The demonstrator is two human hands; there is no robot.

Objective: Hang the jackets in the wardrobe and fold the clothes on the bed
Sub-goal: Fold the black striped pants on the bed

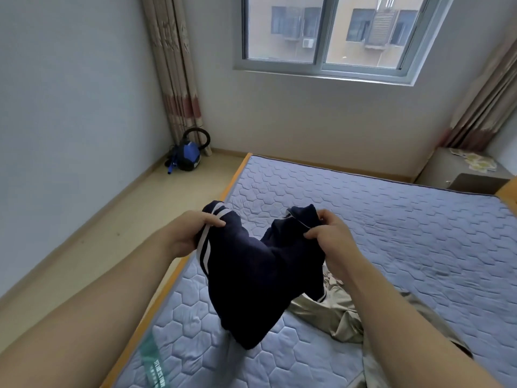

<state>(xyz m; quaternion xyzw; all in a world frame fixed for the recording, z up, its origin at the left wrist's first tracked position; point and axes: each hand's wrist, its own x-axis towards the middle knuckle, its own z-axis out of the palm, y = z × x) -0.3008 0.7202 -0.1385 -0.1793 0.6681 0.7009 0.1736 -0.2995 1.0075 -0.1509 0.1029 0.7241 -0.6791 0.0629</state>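
A dark navy garment (pixel 251 281) with white side stripes hangs above the bed (pixel 405 247), held up between both hands. My left hand (pixel 193 233) grips its striped upper left edge. My right hand (pixel 330 242) pinches the upper right edge, which has thin white piping. The garment's lower end droops onto the blue quilted mattress. A beige garment (pixel 335 312) lies crumpled on the mattress under my right forearm, partly hidden by the arm and the navy cloth.
A blue vacuum cleaner (pixel 186 155) sits in the far left corner by a curtain (pixel 173 71). A bedside cabinet (pixel 461 169) with papers stands at the far right. The window (pixel 330 35) is on the far wall. Bare floor runs along the bed's left side.
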